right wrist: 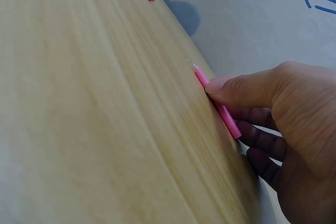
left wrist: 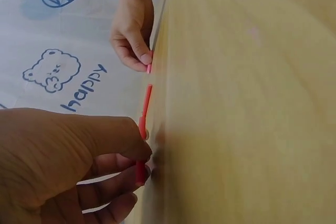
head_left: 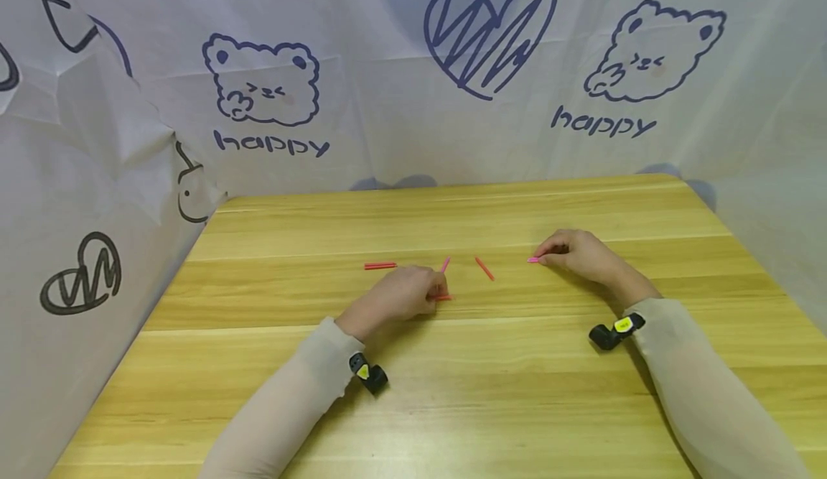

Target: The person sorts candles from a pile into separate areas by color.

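Note:
In the head view, my left hand [head_left: 408,292] pinches a thin red stick [head_left: 443,297] low over the table, left of centre. Thumb and fingertips are round that stick in the left wrist view too, and a lighter red stick [left wrist: 147,99] shows just beyond it. My right hand [head_left: 581,255], farther right, pinches a short pink stick [right wrist: 227,117] between thumb and fingers. One end of the pink stick is pale and pointed. Between the hands lie a slanted red stick [head_left: 484,268] and a pink stick [head_left: 446,263], the latter partly behind the left hand.
Two red sticks [head_left: 379,266] lie side by side just left of the left hand. Beneath everything is a wood-grain table [head_left: 491,393]. A white sheet [head_left: 381,77] with blue drawings hangs behind its far edge.

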The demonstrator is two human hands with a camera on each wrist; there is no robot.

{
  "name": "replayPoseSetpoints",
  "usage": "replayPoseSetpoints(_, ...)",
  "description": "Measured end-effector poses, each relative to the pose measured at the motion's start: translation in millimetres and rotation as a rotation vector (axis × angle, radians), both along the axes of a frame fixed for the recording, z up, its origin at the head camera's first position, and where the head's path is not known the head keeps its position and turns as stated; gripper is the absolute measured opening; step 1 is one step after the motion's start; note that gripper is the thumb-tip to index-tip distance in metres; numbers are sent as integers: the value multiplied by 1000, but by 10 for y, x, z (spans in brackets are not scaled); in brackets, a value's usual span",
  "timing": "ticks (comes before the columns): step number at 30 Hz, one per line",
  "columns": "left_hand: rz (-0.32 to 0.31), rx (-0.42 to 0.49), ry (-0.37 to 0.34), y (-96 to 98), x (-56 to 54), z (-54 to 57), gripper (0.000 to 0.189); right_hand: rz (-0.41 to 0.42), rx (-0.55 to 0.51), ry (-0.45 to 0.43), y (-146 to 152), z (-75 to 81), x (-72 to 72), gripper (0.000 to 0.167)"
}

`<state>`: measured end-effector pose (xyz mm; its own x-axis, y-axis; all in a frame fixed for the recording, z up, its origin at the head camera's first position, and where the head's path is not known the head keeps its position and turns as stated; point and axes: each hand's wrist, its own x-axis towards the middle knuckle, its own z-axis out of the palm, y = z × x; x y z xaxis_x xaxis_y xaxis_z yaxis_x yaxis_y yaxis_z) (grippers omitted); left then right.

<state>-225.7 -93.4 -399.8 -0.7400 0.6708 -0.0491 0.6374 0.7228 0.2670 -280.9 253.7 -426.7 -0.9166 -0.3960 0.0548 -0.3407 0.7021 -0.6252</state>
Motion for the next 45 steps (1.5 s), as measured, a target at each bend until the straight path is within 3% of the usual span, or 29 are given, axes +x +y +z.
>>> replayPoseSetpoints(7,-1,89,-55,-83,-44,19,19,1,-9,-2,-8,1,3,14)
replayPoseSetpoints(23,14,198,-98,-283,-182,66,6,-6,-12,-1,-9,-11,4,13)
replayPoseSetpoints(33,50,239,-154,-417,-276,19,6,-12,-13,-12,-3,-12,-2,13)
replayPoseSetpoints(45,102,266,-172,-538,-334,6,6,-15,-23,-18,4,-23,-5,14)
